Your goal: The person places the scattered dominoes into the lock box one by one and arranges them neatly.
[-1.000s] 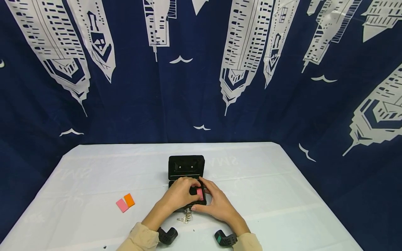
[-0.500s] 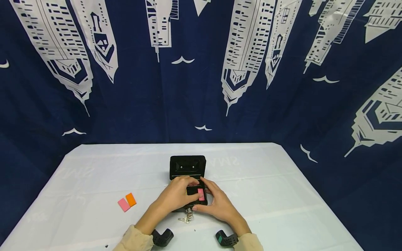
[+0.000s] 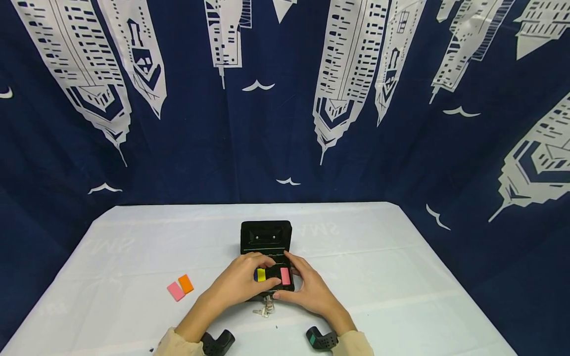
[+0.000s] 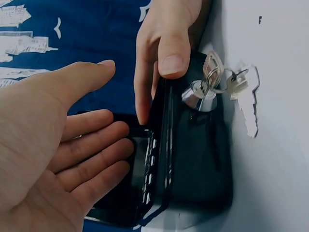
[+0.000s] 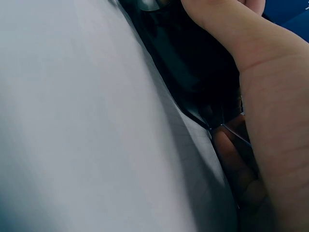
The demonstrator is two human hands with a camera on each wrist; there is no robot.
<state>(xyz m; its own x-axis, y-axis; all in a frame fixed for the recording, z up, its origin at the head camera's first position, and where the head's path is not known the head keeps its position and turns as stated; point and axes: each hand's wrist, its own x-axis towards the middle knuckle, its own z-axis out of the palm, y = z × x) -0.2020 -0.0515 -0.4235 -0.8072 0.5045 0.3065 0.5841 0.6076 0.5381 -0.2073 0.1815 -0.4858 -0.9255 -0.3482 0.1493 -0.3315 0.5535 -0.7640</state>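
A small black cash box (image 3: 265, 237) stands on the table with its lid raised toward the back. My left hand (image 3: 240, 282) is over the box's left half, thumb apart from the fingers; the left wrist view shows its palm (image 4: 34, 140) holding nothing. My right hand (image 3: 309, 284) grips the right end, thumb at the front wall, fingers at the far side. Inside lie a pink sticky-note block (image 3: 285, 276) at the right and a yellow piece (image 3: 261, 275) beside a blue one (image 3: 256, 275), partly hidden by my left hand. Keys (image 4: 248, 101) hang from the front lock (image 4: 200, 96).
On the white table (image 3: 133, 247), left of the box, lie a pink block (image 3: 175, 291) and an orange block (image 3: 185, 284), close together. A dark blue patterned cloth (image 3: 267, 123) hangs behind the table. Each wrist carries a black camera mount (image 3: 321, 338).
My left hand has drawn back to the left, away from the pink block in the box, baring the yellow and blue pieces. My right hand keeps its hold on the box.
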